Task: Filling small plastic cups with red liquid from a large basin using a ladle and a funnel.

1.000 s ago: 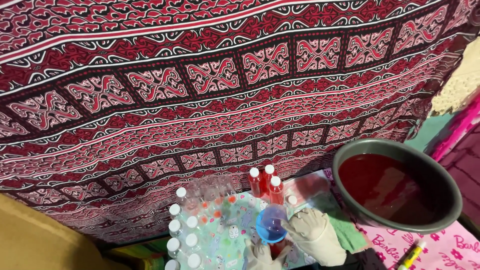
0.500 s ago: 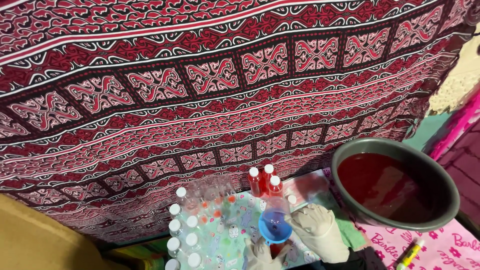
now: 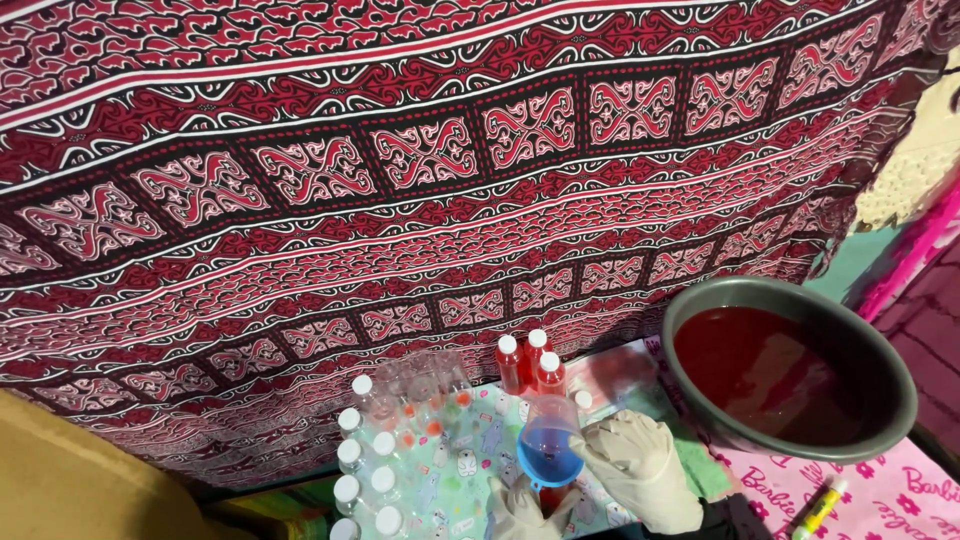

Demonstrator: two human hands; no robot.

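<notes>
**Makeshift home bottling corner**

Looks like a domestic, improvised drink-filling spot rather than a shop or lab. Backed by a large red, black and white patterned cloth [image 3: 430, 180] hung as a wall. Crowded with small white-capped plastic bottles [image 3: 375, 455], some filled red, on a counter [image 3: 460, 490] under a printed children's cover. Flanked by a wide grey basin [image 3: 795, 365] of dark red liquid on pink printed sheeting [image 3: 900, 495].

**Blue funnel over a small bottle**

A blue plastic funnel [image 3: 547, 452] stands upright, wide mouth up, its spout hidden below. Just behind it stand three small bottles of red liquid [image 3: 528, 363] with white caps, upright and close together on the bench.
</notes>
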